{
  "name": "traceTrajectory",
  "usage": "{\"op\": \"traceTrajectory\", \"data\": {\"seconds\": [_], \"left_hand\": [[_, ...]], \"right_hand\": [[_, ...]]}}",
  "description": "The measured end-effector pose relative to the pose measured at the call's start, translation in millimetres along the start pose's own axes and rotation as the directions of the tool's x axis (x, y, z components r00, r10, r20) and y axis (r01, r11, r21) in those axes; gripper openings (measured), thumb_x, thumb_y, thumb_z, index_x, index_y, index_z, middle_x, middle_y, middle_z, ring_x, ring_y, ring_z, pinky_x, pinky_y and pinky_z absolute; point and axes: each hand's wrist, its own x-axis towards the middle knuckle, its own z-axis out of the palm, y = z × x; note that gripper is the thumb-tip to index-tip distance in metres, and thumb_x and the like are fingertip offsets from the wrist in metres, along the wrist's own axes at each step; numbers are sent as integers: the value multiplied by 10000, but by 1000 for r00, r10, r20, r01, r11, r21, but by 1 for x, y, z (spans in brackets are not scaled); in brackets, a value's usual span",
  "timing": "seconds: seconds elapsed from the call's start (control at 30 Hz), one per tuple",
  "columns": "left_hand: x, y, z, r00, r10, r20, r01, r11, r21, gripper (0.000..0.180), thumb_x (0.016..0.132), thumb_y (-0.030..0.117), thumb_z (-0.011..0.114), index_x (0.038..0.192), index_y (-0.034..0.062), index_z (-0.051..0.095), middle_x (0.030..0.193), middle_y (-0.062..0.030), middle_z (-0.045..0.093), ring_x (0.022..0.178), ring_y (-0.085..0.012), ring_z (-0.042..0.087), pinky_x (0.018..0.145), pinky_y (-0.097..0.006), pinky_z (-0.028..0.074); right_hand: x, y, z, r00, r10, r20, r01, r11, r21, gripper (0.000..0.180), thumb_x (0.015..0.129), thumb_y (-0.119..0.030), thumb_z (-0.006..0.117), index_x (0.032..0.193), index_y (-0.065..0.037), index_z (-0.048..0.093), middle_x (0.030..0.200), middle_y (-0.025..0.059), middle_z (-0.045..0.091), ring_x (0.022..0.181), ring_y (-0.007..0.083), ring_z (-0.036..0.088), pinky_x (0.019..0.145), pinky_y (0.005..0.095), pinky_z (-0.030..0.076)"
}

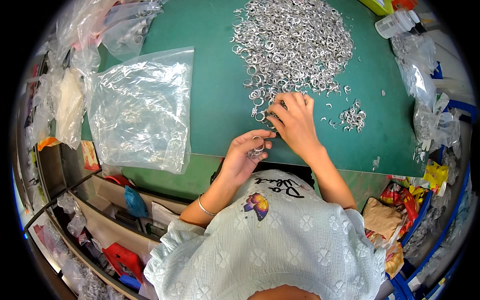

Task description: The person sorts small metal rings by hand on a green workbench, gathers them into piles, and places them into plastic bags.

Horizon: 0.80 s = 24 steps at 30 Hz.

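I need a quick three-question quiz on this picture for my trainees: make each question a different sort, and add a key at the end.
1. True or false: the large clear plastic bag lies to the left of the big pile of silvery pieces.

2. Fill in the missing word: the small separate cluster of pieces lies to the ____ of the person's right hand.

3. Open question: what does the person's left hand hold?

Key:
1. True.
2. Right.
3. A few silvery rings; how many cannot be told, as they overlap and the fingers partly hide them.
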Motion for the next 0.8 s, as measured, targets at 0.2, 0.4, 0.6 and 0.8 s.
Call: {"op": "traceTrajectory", "data": {"seconds": [0.2,0.4,0.6,0.8], "left_hand": [[1,-3,-18,996,11,89,-8,999,-34,178,922,125,547,1031,7,624,785,-35,581,627,-93,496,507,-204,379],[-1,2,-28,970,-48,236,89,981,-170,240,967,206,505,1037,1,609,733,0,514,553,-65,402,440,-178,294],[-3,3,-10,1000,17,14,-17,999,-31,213,947,145,531,1092,-3,580,826,-27,514,576,-54,409,412,-165,288],[2,5,-15,956,292,-23,-249,851,463,149,889,128,627,999,30,643,700,43,514,572,-27,423,468,-162,304]], "right_hand": [[5,-1,5,986,-160,53,160,987,11,136,754,-100,654,882,-99,608,1012,44,531,1011,238,483,882,423,315],[2,4,11,998,-55,9,53,991,125,157,747,-79,656,894,-81,601,1042,56,529,1034,250,476,901,434,311],[-1,-5,-1,992,-101,69,97,993,63,155,736,-95,688,864,-68,605,1062,49,533,1056,245,476,914,442,306],[-2,2,-2,999,-29,-32,32,995,95,129,752,-104,690,861,-76,625,969,27,579,984,221,520,911,410,310]]}}
